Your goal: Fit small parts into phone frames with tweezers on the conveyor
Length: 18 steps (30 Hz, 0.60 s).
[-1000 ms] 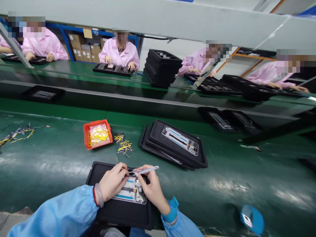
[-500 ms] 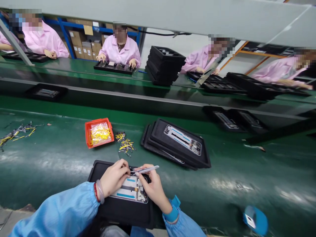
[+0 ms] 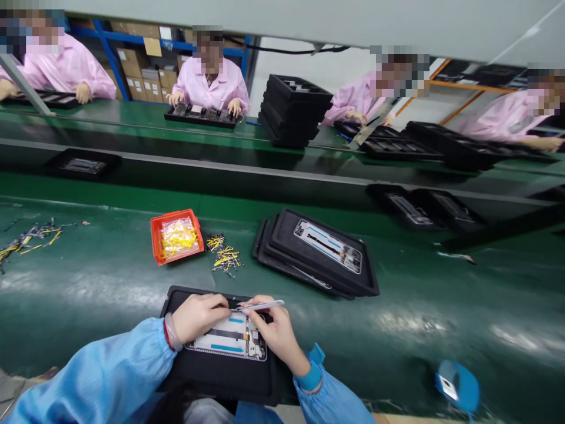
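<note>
Watching from afar, I see one green conveyor belt (image 3: 88,306), one black tray (image 3: 229,380) before me, and in it one flat phone housing (image 3: 225,344), long axis running left to right. My right hand (image 3: 278,335) grips slim metal tweezers (image 3: 265,305); my left hand (image 3: 198,318) curls at their tip, holding what I cannot tell.

Hands (image 3: 225,324) sit over a black tray (image 3: 220,383) at the near edge of the green counter (image 3: 88,300); tweezers (image 3: 265,305) jut rightward between them. Forward right, a stack of black trays (image 3: 282,235) obstructs, with a strip of counter before it. Forward left stand an orange bin (image 3: 155,238) and a loose pile of yellow-tipped parts (image 3: 225,256). Wide counter room runs rightward to a blue object (image 3: 459,386).
</note>
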### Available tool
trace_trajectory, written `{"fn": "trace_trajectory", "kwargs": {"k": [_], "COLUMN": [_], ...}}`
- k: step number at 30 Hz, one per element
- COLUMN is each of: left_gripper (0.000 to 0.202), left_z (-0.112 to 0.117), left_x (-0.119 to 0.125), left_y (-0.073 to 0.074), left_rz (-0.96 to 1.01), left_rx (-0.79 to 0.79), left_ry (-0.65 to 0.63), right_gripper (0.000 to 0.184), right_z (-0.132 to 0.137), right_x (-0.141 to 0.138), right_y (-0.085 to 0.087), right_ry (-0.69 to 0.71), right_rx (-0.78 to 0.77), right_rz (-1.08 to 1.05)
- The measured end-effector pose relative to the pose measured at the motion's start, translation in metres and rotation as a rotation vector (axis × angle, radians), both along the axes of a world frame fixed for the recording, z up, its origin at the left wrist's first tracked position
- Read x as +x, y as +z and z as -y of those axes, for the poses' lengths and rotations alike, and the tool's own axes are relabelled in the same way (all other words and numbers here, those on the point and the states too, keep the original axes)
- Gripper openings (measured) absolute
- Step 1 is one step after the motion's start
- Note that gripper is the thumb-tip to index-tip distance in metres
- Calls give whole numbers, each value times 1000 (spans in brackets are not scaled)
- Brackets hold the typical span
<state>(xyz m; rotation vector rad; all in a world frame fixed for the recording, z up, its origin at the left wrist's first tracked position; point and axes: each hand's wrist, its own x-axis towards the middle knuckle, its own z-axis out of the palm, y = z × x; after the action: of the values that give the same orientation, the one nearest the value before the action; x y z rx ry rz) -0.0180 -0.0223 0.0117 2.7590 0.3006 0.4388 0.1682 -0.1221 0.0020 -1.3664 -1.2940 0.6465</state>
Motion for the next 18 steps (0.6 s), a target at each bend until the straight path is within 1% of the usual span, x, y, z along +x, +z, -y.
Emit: {"fn": "trace_trajectory", "kwargs": {"k": [2, 4, 9, 13, 18], "left_gripper": [33, 32, 28, 26, 22], "left_z": [-1, -1, 0, 2, 8], "left_x": [-4, -7, -8, -6, -2], "left_y": [0, -1, -3, -2, 4], "left_rz": [-12, -34, -73, -90, -125], "left_rx": [129, 198, 225, 242, 345], "left_ry": [-68, -97, -106, -94, -107], "right_gripper": [19, 19, 19, 18, 14], "right_z": [0, 0, 0, 0, 1], "right_x": [0, 0, -1, 0, -2], "right_y": [0, 0, 2, 3, 2], "right_ry": [-4, -9, -22, -23, -34], "right_rx": [-4, -5, -9, 8, 12], "right_rz": [3, 10, 28, 30, 8]}}
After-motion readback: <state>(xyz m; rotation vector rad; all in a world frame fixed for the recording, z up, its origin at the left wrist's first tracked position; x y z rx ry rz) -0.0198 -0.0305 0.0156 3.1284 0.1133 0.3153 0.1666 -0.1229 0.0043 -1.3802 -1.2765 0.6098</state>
